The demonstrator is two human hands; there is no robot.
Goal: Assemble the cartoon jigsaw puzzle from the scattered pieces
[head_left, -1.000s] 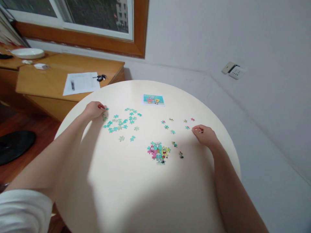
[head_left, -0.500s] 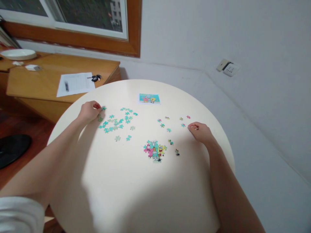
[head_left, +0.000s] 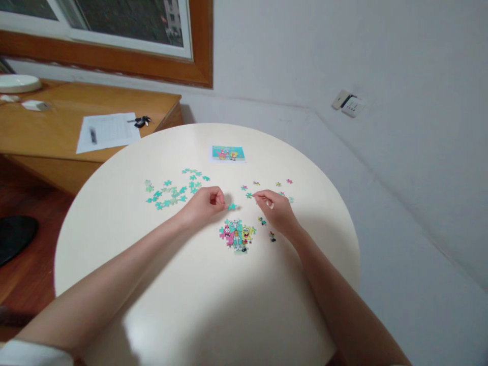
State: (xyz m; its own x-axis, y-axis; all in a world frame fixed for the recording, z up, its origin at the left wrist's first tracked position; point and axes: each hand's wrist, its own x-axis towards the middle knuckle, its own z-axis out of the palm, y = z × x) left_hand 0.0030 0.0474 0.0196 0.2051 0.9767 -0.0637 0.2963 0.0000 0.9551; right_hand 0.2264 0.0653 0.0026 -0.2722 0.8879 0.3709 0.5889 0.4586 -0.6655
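Observation:
My left hand (head_left: 207,203) is closed in a pinch on a teal jigsaw piece (head_left: 232,207), just above a partly joined jigsaw puzzle (head_left: 237,236) with pink, teal and yellow cartoon figures. Across from it, my right hand (head_left: 275,207) has its fingers drawn together. Its fingertips meet the edge of a green and teal piece (head_left: 249,195); whether they grip it or something else is hidden. Two loose pieces, one dark and teal (head_left: 262,221) and one brownish (head_left: 272,236), lie right of the joined part. Left of my left hand spreads a group of teal pieces (head_left: 174,193).
A picture card (head_left: 227,153) with the cartoon figures lies toward the back of the round white table (head_left: 183,284). Several loose pieces, a pink one (head_left: 290,181) among them, lie beyond my right hand. Paper (head_left: 109,133) and keys (head_left: 142,121) rest on a wooden cabinet (head_left: 152,101).
My left hand has come right from the far left pieces, bringing a teal piece beside the joined puzzle. My right hand has moved left, leaving a pale green piece where its fingertips were.

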